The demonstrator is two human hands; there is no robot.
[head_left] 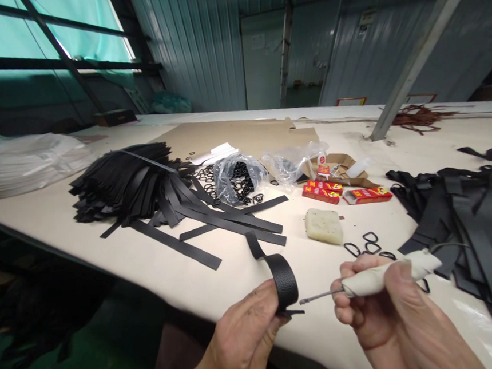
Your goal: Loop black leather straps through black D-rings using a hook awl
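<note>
My left hand [246, 334] pinches a black leather strip [284, 279], which curls up into a loop above the fingers. One strip end pokes out to the right, under the loop. My right hand [395, 309] is closed around an awl [375, 279] with a white-wrapped handle and a thin metal shaft. The awl's tip points left, close beside the strip but seemingly apart from it. Black D-rings [372, 247] lie on the table just beyond my right hand. Behind the strip sits a pale wax-like block [324, 226].
A thick bundle of black strips [121, 187] lies at left, loose strips fanning toward the middle. More black strips [473, 222] cover the right side. A clear plastic bag [239, 179] spills black rings. Red boxes [322, 191] sit behind the block. A slanted metal post [424, 54] meets the table.
</note>
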